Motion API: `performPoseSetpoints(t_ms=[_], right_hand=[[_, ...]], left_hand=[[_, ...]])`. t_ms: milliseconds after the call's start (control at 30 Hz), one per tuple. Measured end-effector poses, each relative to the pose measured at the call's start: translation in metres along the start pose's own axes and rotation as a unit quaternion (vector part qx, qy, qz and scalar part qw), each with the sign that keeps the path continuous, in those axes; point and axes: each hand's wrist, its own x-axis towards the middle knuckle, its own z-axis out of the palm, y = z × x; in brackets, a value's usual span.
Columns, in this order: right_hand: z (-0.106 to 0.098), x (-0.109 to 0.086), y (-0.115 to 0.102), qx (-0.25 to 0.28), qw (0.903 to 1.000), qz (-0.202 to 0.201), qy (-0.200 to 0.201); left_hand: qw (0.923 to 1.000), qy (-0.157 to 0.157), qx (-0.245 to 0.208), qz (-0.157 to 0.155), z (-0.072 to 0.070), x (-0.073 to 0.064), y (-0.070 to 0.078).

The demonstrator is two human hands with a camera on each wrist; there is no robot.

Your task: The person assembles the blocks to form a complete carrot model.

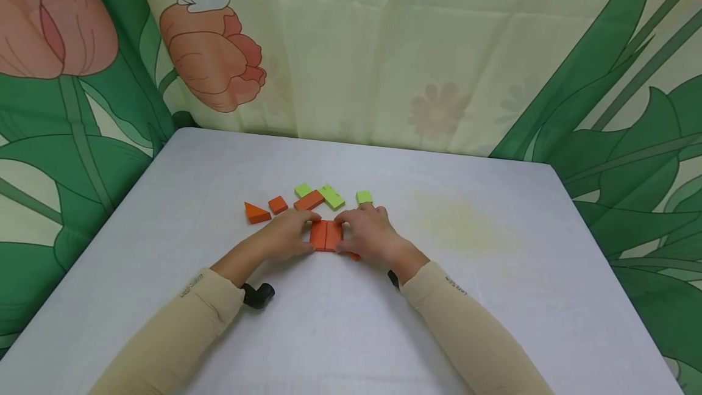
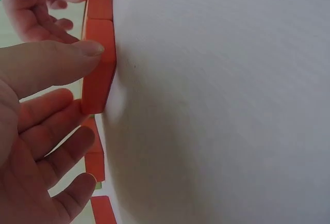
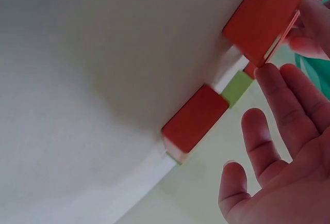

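Note:
Two flat orange-red building blocks stand side by side, touching along their long edges. My left hand [image 1: 284, 235] holds the left block [image 1: 317, 236] with the thumb at its near end and the index finger at its far end. On the right block [image 1: 333, 236], my right hand [image 1: 374, 233] has the same thumb-and-finger grip. The other fingers of both hands are spread off the blocks, as the left wrist view shows for the left hand. Partly under the right hand, a corner of another orange block [image 1: 354, 256] shows.
Behind the hands lie an orange triangular block [image 1: 256, 213], a small orange block [image 1: 278, 205], a long orange block [image 1: 309, 200] and several green blocks, one [image 1: 364, 197] just beyond the right fingers. The white table [image 1: 329, 334] ends at a patterned curtain [image 1: 351, 66].

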Motion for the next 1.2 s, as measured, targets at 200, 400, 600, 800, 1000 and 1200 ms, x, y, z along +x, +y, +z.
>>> performPoseSetpoints(t_ms=[200, 400, 600, 800, 1000, 1200], right_hand=[[0.006, -0.008, -0.009, 0.006, 0.9998, -0.02, 0.003], [0.012, -0.02, -0.022, 0.001, 0.9992, -0.039, 0.006], [0.018, -0.031, -0.035, -0.006, 0.9987, -0.05, 0.011], [0.024, -0.036, -0.044, -0.017, 0.998, -0.058, 0.017], [0.027, -0.035, -0.046, -0.031, 0.9977, -0.056, 0.023], [0.027, -0.031, -0.051, -0.03, 0.9977, -0.056, 0.025]], left_hand=[[0.9999, -0.006, 0.0, 0.015, 0.0, -0.015, -0.003], [0.9995, 0.007, 0.009, 0.031, 0.005, -0.034, -0.008], [0.9994, 0.011, 0.001, 0.032, 0.01, -0.051, -0.012], [0.9992, 0.015, -0.013, 0.034, 0.011, -0.065, -0.016], [0.999, 0.015, -0.015, 0.04, 0.009, -0.069, -0.017], [0.9994, 0.013, -0.013, 0.029, 0.005, -0.07, -0.018]])
